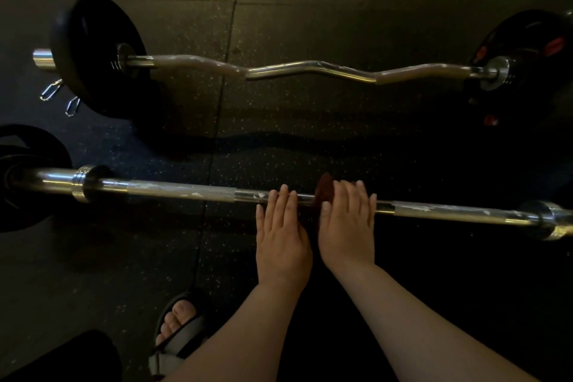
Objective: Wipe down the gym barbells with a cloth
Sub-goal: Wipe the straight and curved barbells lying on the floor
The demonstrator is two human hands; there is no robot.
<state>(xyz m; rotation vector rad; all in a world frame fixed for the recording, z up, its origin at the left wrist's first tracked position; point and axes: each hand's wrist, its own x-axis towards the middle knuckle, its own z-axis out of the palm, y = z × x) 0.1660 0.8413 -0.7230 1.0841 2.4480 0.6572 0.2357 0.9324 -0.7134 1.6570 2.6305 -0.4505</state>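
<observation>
Plainly, the straight barbell (179,191) lies on the rubber floor (279,121) nearest the person, running left to right. That puts its shaft low and within reach of both arms. The cloth (324,192), a dark reddish-brown piece, is draped over the middle of this shaft, which suits a wipe that slides along the steel. White smears show on the shaft to either side of the hands, so I judge most of the wiping is yet to do.

The left hand (280,232) is released: its fingers are straight and lie across the top of the bar, just left of the cloth. It probably steadies the shaft against rolling. The right hand (347,226) sits just right of the cloth, fingers likewise extended over the bar and thumb at the cloth's edge. In this dim light I cannot tell whether it pins the fabric. Both forearms reach forward and down, palms facing the floor.

The curl bar (310,68), loaded with black plates (99,56), rests farther off, well apart from both hands and untouched.
</observation>
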